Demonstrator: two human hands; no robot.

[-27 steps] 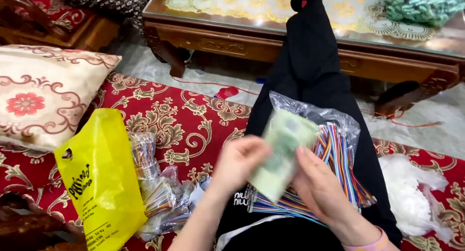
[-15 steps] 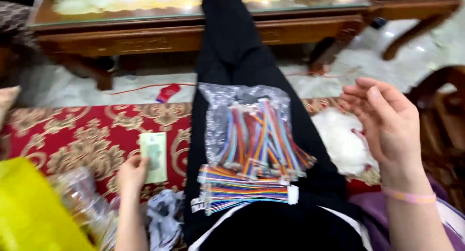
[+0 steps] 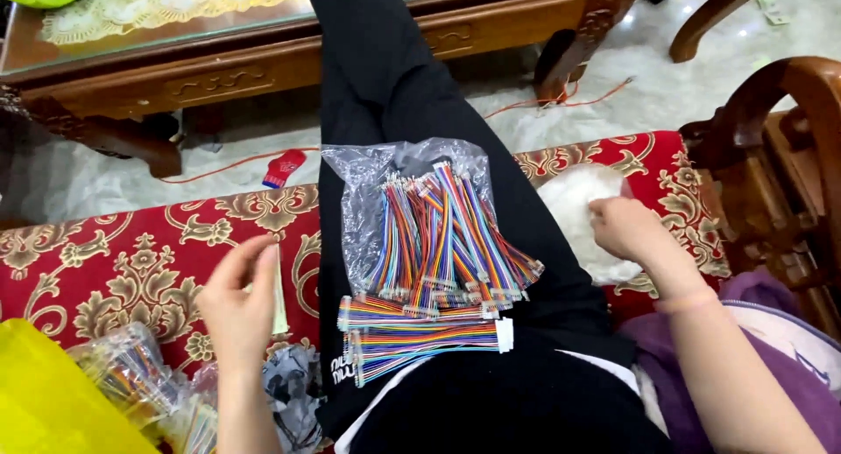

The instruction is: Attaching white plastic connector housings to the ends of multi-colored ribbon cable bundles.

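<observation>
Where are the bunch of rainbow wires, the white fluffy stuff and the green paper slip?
Rainbow wire bundles [image 3: 438,235], head view, middle.
White fluffy wad [image 3: 569,200], head view, upper part.
Pale green paper slip [image 3: 279,301], head view, edge.

R hand [image 3: 624,229] drops from mid-air onto the white fluffy wad [image 3: 583,211] beside the leg. L hand [image 3: 238,301] lifts the pale paper slip [image 3: 279,292] off the cushion, edge-on now.

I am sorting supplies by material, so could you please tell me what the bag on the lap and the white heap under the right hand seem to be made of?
The bag looks like thin clear plastic film: glossy, crinkled, with the coloured wire bundles showing through. The white heap that the right hand rests on looks soft and translucent, probably more plastic bags, though fluffy fibre cannot be excluded.
</observation>
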